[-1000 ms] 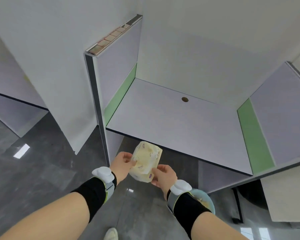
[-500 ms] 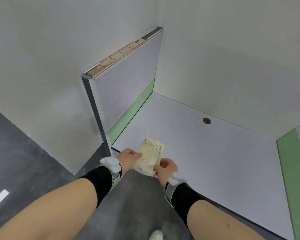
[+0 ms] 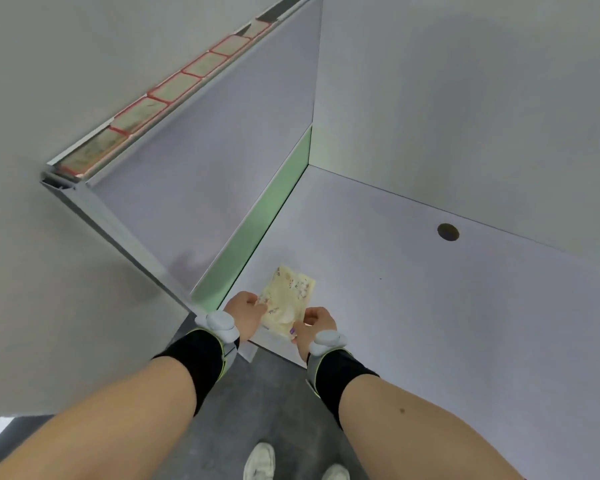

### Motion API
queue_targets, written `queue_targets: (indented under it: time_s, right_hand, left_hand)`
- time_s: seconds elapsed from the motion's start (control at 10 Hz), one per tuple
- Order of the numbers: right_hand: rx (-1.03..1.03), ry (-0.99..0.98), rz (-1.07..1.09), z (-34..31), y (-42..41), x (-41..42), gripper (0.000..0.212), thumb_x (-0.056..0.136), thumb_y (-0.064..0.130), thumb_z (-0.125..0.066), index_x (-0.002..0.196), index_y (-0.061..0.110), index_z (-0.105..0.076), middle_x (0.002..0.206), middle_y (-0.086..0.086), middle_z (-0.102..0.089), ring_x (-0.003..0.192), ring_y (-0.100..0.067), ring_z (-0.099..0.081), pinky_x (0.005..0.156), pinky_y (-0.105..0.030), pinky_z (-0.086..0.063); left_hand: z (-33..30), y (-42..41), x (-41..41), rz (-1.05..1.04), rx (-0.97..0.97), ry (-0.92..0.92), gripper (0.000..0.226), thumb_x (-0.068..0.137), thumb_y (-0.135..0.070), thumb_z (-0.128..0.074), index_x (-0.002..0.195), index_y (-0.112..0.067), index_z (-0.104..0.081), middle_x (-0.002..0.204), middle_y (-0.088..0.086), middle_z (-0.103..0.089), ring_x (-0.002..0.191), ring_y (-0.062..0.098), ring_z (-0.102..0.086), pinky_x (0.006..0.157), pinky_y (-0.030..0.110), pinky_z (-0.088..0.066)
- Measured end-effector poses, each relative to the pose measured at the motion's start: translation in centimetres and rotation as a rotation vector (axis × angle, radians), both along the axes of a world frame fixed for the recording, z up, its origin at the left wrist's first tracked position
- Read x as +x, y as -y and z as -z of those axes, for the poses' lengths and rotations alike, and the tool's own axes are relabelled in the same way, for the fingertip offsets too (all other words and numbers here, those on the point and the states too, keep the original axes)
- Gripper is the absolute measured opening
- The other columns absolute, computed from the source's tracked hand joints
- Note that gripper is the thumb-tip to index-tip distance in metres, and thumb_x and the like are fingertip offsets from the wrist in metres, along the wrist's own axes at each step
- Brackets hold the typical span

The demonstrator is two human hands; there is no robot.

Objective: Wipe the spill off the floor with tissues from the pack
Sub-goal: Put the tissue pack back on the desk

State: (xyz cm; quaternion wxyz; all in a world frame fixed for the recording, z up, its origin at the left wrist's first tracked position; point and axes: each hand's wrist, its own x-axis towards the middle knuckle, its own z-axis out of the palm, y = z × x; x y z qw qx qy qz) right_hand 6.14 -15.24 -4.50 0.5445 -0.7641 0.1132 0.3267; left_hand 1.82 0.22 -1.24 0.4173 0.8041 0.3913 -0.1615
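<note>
A pale yellow tissue pack [image 3: 287, 303] is held over the near left corner of the pale desk [image 3: 430, 306]. My left hand [image 3: 246, 311] grips its left edge and my right hand [image 3: 314, 323] pinches its lower right corner. Whether the pack rests on the desk or hangs just above it I cannot tell. Both wrists wear black bands with grey devices. No spill shows on the small patch of grey floor [image 3: 257, 410] in view.
A side partition [image 3: 205, 161] with a green strip at its base walls the desk on the left. A round cable hole [image 3: 448, 232] sits far back on the desk. My white shoes [image 3: 260, 462] stand on the floor below.
The view has swung up and closer to the desk; the pack, held in both hands throughout, has moved from over the floor to above the desk's near left corner.
</note>
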Motion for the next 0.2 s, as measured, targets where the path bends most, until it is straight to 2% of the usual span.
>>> queue_targets:
  time_s: [0.1, 0.2]
  right_hand:
    - [-0.013, -0.026, -0.014, 0.4, -1.4, 0.4, 0.021, 0.080, 0.004, -0.058, 0.096, 0.016, -0.058, 0.099, -0.015, -0.071, 0.088, -0.035, -0.068, 0.080, -0.046, -0.059]
    - [-0.077, -0.085, -0.108, 0.0, -1.6, 0.7, 0.049, 0.086, 0.010, -0.059, 0.134, 0.011, -0.051, 0.132, -0.007, -0.060, 0.109, -0.028, -0.064, 0.098, -0.040, -0.052]
  left_hand:
    - [1.1, -1.4, 0.1, 0.029, 0.018, -0.019, 0.023, 0.088, -0.030, -0.054, 0.078, -0.010, -0.057, 0.081, 0.006, -0.050, 0.076, 0.031, -0.048, 0.064, 0.030, -0.033]
    - [2.5, -3.1, 0.6, 0.066, -0.018, -0.057, 0.048, 0.098, -0.024, -0.050, 0.142, -0.006, -0.043, 0.145, 0.011, -0.048, 0.129, 0.031, -0.048, 0.095, 0.025, -0.034]
